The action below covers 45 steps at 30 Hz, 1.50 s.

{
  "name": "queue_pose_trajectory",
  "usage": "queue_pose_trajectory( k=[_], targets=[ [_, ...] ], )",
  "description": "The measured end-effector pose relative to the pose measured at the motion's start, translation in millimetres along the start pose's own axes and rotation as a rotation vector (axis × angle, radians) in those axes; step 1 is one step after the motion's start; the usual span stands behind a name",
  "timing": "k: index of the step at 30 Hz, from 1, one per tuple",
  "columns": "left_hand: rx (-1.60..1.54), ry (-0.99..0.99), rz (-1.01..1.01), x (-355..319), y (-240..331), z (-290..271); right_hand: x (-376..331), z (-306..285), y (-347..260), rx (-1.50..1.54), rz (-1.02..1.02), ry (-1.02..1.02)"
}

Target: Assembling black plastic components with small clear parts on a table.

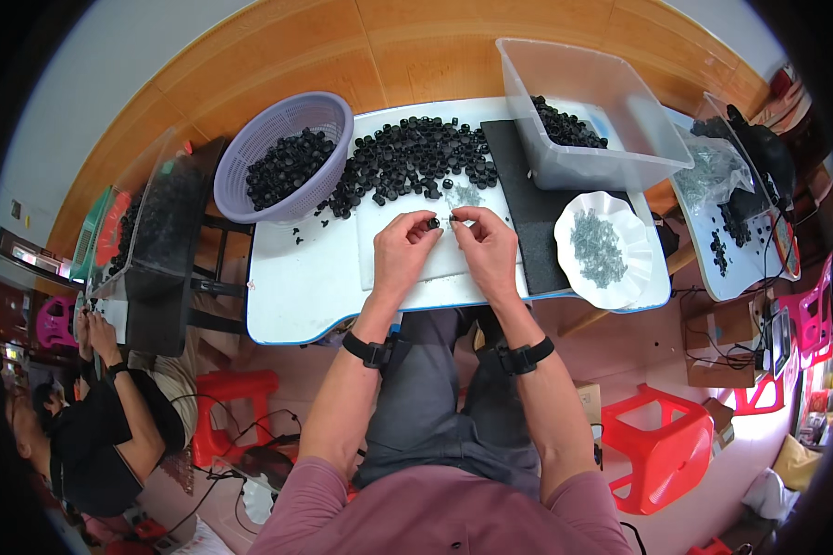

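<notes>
My left hand [404,248] pinches a small round black plastic part [433,223] between thumb and fingertip. Close beside it, my right hand [488,242] is closed at the fingertips on a tiny dark piece [453,218], too small to name. Both hands are over a white board [440,266] on the white table. Just beyond them spreads a heap of similar black parts [416,153], with a little pile of clear slivers [465,195] at its near edge. More clear slivers [597,248] lie in a white fluted dish [631,285] to the right.
A purple basket [234,176] of black parts stands at the left, a translucent bin [620,102] with more at the back right. A black mat [539,264] lies under the bin's left side. Red stools [662,444] flank me; another person [111,435] works at the left.
</notes>
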<state>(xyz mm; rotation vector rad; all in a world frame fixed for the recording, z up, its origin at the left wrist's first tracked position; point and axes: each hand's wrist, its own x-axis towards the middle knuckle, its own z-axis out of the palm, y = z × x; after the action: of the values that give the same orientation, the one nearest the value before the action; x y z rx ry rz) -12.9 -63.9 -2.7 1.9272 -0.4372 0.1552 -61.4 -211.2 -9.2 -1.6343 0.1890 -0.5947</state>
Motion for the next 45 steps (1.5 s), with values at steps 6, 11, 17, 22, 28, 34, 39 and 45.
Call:
queue_pose_trajectory(
  k=[6,11,17,22,28,34,39,45],
  targets=[
    [-0.127,-0.019,-0.069,-2.7,2.1,-1.3,-0.8,-0.4,-7.1,-0.052,-0.036,-0.024],
    [-0.082,-0.044,-0.044,-4.0,2.1,-4.1,-2.4,0.9,-10.9,-0.111,-0.097,-0.05],
    [-0.065,-0.045,0.011,-5.1,3.8,-3.0,-2.1,1.7,-9.6,-0.137,-0.113,-0.066],
    [-0.044,-0.043,0.035,-5.1,4.5,-3.5,-1.6,3.2,-8.6,-0.128,-0.142,-0.079],
    [-0.059,-0.053,-0.017,-5.4,3.8,-2.7,-3.1,1.5,-7.2,-0.143,-0.049,-0.088],
    [-0.057,-0.062,-0.09,-4.8,7.9,-5.8,-2.6,1.5,-2.2,-0.035,-0.094,-0.101],
    [-0.087,-0.101,-0.078,-3.4,0.0,-5.8,-1.2,1.3,-0.8,-0.008,-0.087,-0.114],
    [-0.128,-0.095,-0.075,-4.3,-1.9,-6.5,-0.6,1.0,-0.3,0.002,-0.028,-0.138]
  ],
)
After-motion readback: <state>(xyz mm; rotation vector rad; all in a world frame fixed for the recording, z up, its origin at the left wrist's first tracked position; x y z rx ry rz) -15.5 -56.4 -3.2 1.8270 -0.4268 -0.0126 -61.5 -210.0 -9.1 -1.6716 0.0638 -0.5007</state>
